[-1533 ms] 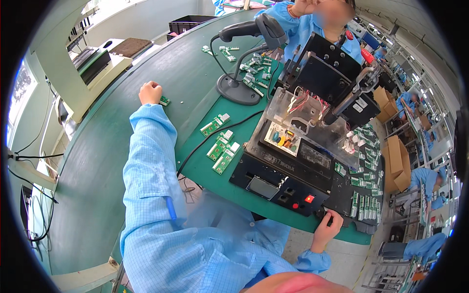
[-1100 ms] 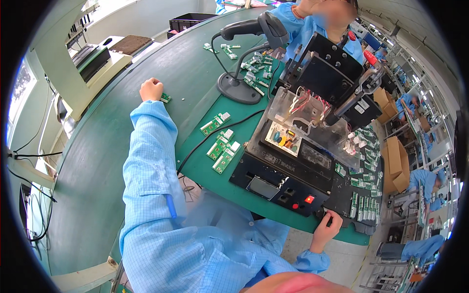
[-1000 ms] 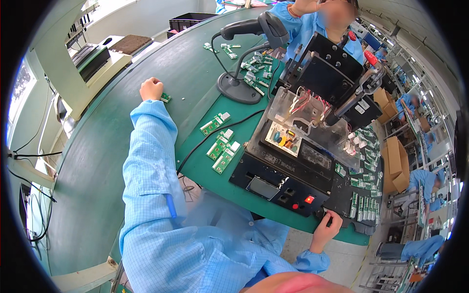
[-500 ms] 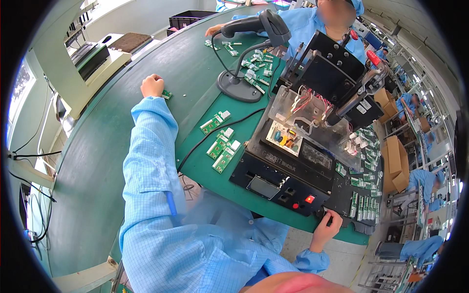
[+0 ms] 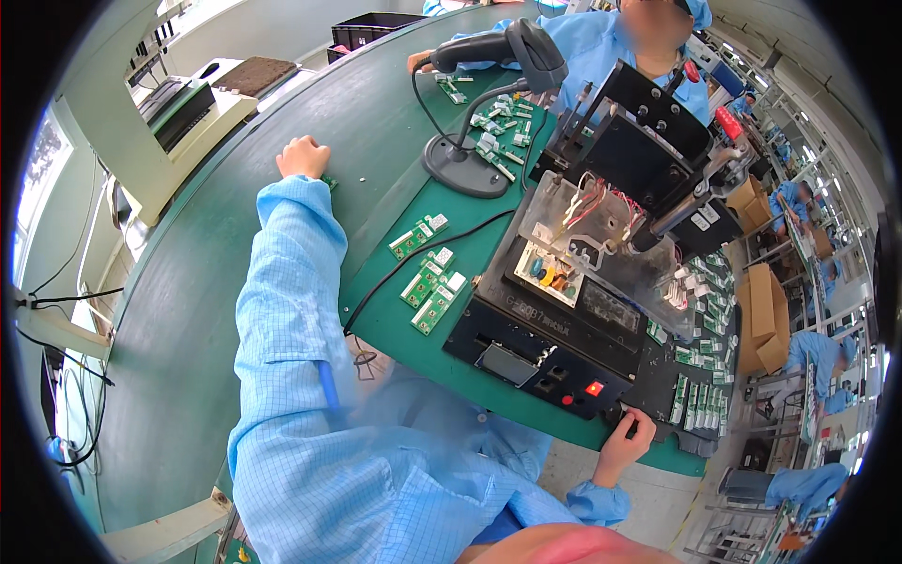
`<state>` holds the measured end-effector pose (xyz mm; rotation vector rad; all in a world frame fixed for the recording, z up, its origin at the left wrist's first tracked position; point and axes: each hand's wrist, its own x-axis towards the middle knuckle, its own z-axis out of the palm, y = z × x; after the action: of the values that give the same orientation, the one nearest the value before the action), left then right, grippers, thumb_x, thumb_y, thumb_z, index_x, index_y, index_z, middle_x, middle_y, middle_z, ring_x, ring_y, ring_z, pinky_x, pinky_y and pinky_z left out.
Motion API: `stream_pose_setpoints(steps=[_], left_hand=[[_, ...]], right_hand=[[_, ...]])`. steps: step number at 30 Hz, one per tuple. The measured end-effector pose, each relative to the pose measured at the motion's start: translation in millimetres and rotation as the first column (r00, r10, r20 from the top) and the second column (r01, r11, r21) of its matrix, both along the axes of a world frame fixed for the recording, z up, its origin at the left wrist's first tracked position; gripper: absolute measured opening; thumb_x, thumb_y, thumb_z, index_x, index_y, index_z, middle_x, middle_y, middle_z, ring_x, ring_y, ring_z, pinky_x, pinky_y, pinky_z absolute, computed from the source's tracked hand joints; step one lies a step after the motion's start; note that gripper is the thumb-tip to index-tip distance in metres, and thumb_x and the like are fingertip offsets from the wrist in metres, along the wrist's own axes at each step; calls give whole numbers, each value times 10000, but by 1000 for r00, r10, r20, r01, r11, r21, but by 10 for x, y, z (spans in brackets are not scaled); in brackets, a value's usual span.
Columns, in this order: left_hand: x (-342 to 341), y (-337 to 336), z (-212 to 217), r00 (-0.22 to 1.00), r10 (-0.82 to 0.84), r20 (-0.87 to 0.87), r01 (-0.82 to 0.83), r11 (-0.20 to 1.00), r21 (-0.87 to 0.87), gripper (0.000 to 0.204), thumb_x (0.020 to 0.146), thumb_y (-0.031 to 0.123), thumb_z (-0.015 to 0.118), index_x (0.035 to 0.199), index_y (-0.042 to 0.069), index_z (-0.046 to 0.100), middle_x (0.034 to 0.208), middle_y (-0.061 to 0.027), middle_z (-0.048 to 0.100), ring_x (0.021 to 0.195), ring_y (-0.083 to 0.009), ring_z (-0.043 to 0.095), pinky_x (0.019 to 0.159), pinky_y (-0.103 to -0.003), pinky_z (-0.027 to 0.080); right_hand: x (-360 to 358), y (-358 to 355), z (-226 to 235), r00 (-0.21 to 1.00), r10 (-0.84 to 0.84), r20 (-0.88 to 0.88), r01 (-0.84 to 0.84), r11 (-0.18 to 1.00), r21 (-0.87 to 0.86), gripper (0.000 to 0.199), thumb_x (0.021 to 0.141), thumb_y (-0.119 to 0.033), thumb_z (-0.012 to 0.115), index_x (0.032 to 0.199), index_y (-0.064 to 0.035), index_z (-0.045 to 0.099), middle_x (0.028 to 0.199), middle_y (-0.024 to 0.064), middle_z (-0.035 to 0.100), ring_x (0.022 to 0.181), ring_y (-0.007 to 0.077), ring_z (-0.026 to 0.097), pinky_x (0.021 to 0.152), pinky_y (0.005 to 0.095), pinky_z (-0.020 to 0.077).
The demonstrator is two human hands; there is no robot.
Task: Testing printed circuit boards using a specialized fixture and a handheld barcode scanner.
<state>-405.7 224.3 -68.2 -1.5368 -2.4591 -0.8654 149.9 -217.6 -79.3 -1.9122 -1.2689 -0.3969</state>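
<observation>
The left hand [image 5: 303, 156] lies in the upper left of the frame, closed like a fist on the green desk [image 5: 188, 310], touching a small green circuit board [image 5: 329, 181]; the right hand [image 5: 628, 442], lower right, presses the front edge of the black test machine [image 5: 554, 348], its fingers curled, probably holding nothing.

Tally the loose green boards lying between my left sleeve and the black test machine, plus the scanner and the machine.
Green boards: 4
Scanner on stand: 1
Black test machine: 1
Total: 6
</observation>
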Motion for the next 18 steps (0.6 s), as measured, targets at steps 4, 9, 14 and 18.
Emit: stream_pose_setpoints(steps=[4,9,14,18], left_hand=[[241,27,254,992,-124,-18,125,961,247,185,772,238,571,796,111,702,908,-98,678,897,-302,643,789,-419,481],[903,-112,453,723,-684,-97,662,645,382,130,774,183,588,759,73,657,780,-92,645,751,-292,642,662,-401,515],[1760,-132,501,335,-888,-315,942,326,83,226,796,166,577,996,90,651,973,-103,638,784,-315,656,713,-431,534],[2369,42,451,470,-853,-227,856,503,-120,401,818,167,577,1213,97,580,1161,-131,584,900,-340,666,752,-441,541]], right_hand=[[4,-4,-3,1000,-11,-19,11,1000,-10,81,889,-28,577,924,-2,646,900,116,630,833,261,600,755,357,474],[13,-9,-18,995,-35,-89,32,999,-31,76,860,-27,588,909,-24,646,919,108,626,884,282,581,795,379,459],[11,-1,-22,995,-48,-90,45,998,-41,79,859,-30,590,912,-24,647,918,109,626,885,280,585,796,378,462],[5,2,-27,992,-66,-103,63,998,-27,75,855,-37,597,905,-26,652,915,107,628,877,280,590,792,379,465]])
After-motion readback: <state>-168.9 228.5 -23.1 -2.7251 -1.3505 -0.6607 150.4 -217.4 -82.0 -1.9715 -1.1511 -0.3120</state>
